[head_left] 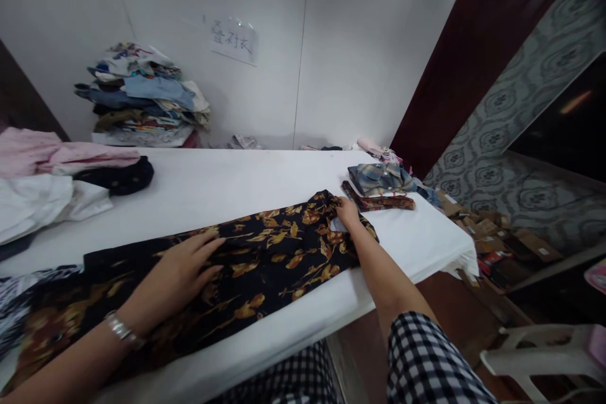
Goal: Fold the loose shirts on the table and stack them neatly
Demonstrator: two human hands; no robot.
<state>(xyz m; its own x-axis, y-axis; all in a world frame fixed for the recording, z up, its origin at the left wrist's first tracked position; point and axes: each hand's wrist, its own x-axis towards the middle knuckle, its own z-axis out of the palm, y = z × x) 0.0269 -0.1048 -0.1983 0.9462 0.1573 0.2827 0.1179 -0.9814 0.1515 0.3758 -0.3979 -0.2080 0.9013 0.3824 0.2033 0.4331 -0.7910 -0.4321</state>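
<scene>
A black shirt with a gold and brown leaf print (274, 252) lies lengthwise along the front of the white table. My left hand (182, 274) rests on the shirt's left half, palm down with the fingers spread. At the collar end, my right hand (347, 211) has its fingers closed on the cloth; a small pale patch shows beside it. Just beyond that hand, a folded blue and tan plaid shirt (381, 178) sits with a folded reddish-brown patterned garment (388, 202) by its near edge.
A tall pile of clothes (146, 98) stands at the back left. Pink cloth (61, 154), white cloth (38, 205) and a dark garment (118, 177) lie at the left. The white table (246, 180) ends at the right, near cardboard boxes (525, 243) and a white stool (544, 350).
</scene>
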